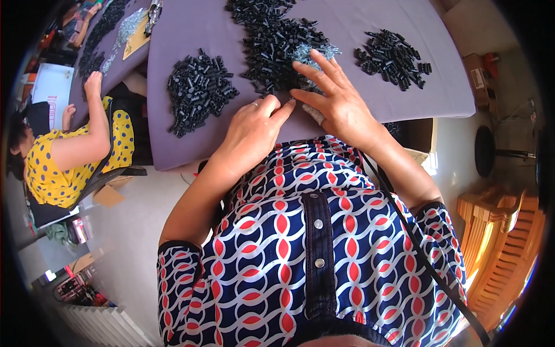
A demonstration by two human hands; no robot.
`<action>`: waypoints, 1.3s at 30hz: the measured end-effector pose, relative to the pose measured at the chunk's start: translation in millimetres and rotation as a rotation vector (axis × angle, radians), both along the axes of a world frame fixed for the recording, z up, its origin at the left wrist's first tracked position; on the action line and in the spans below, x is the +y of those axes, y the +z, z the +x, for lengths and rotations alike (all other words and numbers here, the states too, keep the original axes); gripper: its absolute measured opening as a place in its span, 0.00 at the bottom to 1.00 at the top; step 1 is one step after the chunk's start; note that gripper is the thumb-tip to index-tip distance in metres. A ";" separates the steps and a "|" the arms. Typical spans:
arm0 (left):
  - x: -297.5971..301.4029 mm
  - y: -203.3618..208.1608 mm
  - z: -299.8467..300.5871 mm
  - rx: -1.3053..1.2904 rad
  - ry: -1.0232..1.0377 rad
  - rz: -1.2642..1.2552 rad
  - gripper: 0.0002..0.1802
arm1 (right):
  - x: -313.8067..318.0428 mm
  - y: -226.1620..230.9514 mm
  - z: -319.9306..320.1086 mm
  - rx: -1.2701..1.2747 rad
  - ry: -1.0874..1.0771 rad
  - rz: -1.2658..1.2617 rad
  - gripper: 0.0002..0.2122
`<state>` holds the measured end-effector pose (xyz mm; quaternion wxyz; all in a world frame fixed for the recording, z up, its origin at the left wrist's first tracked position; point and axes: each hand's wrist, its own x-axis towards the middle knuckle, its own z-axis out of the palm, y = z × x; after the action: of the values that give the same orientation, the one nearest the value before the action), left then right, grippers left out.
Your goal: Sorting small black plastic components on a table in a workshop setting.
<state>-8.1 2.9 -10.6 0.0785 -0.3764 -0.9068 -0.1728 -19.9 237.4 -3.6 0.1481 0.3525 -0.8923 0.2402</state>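
My left hand (251,133) is closed at the near edge of the purple-covered table (358,14), thumb and forefinger pinched together. Whatever sits at their tips is too small to make out. Beside it, my right hand (344,107) has its fingers stretched and spread, one fingertip close to the left hand's pinch. A pale wrap covers one of its digits. Under the right fingers lies a heap of small silvery metal pieces (309,53), against a large pile of short black cylindrical parts (269,49). Similar black piles lie to the left (199,92) and to the right (393,58).
A person in a yellow dotted top (63,159) works at the table part on the left, near more black and silvery parts. An open box (430,139) stands below the table edge at right. A wooden bench (500,248) is farther right.
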 end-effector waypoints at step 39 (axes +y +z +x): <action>-10.8 -10.1 -1.5 -0.298 0.109 0.440 0.15 | -22.1 -9.4 -6.6 -0.095 -0.082 -0.078 0.10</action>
<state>-9.6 -7.9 -20.8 0.0332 -0.2711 -0.8679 -0.4148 -26.5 215.4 -13.0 0.1290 0.2977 -0.9019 0.2851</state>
